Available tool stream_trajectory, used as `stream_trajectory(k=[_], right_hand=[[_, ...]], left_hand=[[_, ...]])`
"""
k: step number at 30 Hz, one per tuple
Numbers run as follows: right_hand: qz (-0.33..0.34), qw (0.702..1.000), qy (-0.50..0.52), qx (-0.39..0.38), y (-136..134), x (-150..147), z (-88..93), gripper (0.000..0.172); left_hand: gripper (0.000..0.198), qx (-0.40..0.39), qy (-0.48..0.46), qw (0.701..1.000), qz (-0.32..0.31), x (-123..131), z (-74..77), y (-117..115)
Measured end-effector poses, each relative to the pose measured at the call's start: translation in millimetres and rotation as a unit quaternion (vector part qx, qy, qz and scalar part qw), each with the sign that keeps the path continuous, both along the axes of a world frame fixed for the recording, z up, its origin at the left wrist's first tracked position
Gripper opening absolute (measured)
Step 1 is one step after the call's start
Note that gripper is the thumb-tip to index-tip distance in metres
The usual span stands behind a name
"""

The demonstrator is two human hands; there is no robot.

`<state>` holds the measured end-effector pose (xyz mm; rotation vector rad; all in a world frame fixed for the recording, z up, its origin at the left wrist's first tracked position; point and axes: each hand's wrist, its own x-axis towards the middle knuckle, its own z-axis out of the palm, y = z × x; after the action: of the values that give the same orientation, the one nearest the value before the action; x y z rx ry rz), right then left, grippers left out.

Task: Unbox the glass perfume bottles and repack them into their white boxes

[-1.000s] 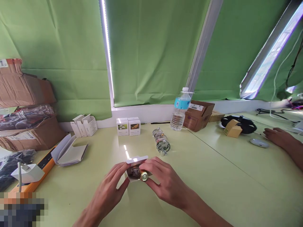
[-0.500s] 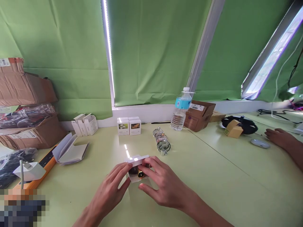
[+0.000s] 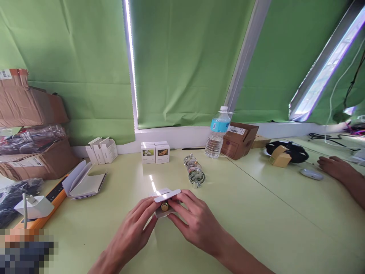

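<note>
Between my hands is a small white cardboard box (image 3: 167, 195), its end facing me with the flap raised. A round gold-coloured end of some item (image 3: 164, 206) shows inside the box opening; the rest of that item is hidden. My left hand (image 3: 131, 224) grips the box's left side, fingers on top and thumb low. My right hand (image 3: 199, 224) is closed on the right side, with its thumb by the lower edge. Just beyond the box lies a row of shiny glass-like pieces (image 3: 195, 171).
Two white picture boxes (image 3: 155, 153) stand by the wall, left of a water bottle (image 3: 217, 133) and a brown carton (image 3: 238, 141). Folded white cartons (image 3: 102, 150) and an open white box (image 3: 87, 184) are left. Another person's hand (image 3: 336, 167) rests near a mouse (image 3: 311, 174).
My right thumb has closed in against the box. The gold end sits slightly further left and faces me more squarely, and the dark part beside it is out of sight.
</note>
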<state>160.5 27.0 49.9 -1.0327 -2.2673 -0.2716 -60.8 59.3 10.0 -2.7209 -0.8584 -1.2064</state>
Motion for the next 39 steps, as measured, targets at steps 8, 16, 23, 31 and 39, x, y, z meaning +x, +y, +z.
stream_trajectory(k=[8,16,23,31,39], right_hand=[[0.036,0.996,0.083,0.025,-1,1,0.7,0.035],[0.072,0.992,0.091,0.042,-7,0,5.9,0.034],[0.106,0.984,0.131,0.051,-10,2,6.1,0.037],[0.007,0.979,0.198,0.037,-9,-1,-2.2,0.052],[0.015,0.964,0.244,-0.104,-8,-4,-9.1,0.058]], left_hand=[[0.043,-0.025,-0.067,0.997,0.004,-3,-0.8,2],[0.046,-0.063,-0.102,0.993,-0.009,-8,3.5,0],[0.040,-0.138,-0.080,0.987,-0.035,-11,19.2,-5],[0.018,-0.330,-0.236,0.914,-0.033,6,28.8,-17],[0.035,-0.452,-0.351,0.820,0.019,21,26.4,-23]])
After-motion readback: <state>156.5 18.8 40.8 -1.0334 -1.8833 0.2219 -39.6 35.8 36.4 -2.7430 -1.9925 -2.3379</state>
